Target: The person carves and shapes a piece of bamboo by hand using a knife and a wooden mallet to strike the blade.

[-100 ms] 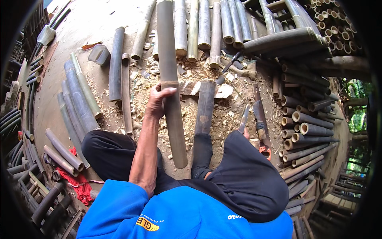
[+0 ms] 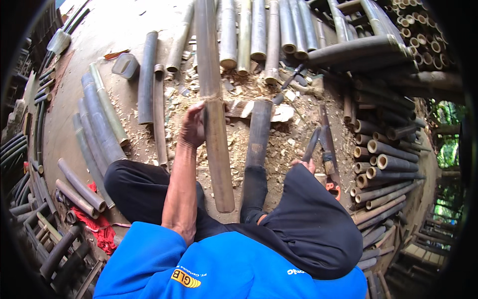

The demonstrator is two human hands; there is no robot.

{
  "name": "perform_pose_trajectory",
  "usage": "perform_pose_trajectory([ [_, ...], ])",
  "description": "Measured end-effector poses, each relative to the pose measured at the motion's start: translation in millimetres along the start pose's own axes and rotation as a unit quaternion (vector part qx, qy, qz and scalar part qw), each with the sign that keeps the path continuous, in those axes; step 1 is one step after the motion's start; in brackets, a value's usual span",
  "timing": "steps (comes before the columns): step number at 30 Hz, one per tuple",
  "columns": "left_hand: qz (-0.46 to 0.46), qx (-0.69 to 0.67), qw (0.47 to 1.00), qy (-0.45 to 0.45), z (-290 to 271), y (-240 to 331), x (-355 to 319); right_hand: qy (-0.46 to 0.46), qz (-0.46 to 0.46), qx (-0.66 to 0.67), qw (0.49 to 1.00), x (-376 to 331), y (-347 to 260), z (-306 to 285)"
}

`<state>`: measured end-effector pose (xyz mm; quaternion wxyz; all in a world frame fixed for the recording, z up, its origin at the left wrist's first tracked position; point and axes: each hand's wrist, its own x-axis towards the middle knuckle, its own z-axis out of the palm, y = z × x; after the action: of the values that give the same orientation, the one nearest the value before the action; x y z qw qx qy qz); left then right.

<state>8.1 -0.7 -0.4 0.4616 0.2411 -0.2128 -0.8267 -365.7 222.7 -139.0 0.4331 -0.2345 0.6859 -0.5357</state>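
Observation:
My left hand (image 2: 193, 125) is around the left side of a long bamboo pole (image 2: 218, 159), just below a node ring. The pole stands almost lengthwise in front of me, its lower end between my legs and its upper end past the top of the picture. Partly hidden by my right knee, my right hand (image 2: 307, 164) grips a knife (image 2: 312, 142) whose dark blade points up and away. A shorter dark bamboo piece (image 2: 258, 132) leans along my lower leg, its far end against a pale chopped wood block (image 2: 239, 108).
Wood chips (image 2: 284, 142) cover the ground. Beside the knife lies a saw (image 2: 332, 167) with an orange handle. Bamboo tubes (image 2: 393, 162) are stacked at right; more poles (image 2: 102, 117) lie at left and far ahead. A clear plastic tub (image 2: 125, 66) and red cloth (image 2: 102, 234) are at left.
The bamboo pole has turned about its length, showing a browner side. My left thumb has slid off its front toward the left. The knife and right hand have shifted slightly right and up.

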Motion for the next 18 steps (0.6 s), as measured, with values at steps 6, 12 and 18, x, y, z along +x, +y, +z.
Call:
perform_pose_trajectory([
  [6, -0.018, 0.179, 0.972, 0.15, -12.2, -16.3, -11.6, -0.114, 0.198, 0.022, 0.973, -5.7, -21.3, 24.1],
  [12, 0.046, 0.296, 0.947, 0.12, 23.4, 8.9, 6.4, -0.197, 0.173, -0.004, 0.965, -16.0, -10.5, 12.7],
  [18, 0.26, 0.465, 0.846, 0.033, 141.4, 22.6, 69.5, -0.213, 0.201, -0.028, 0.956, -18.9, -112.7, 86.1],
])
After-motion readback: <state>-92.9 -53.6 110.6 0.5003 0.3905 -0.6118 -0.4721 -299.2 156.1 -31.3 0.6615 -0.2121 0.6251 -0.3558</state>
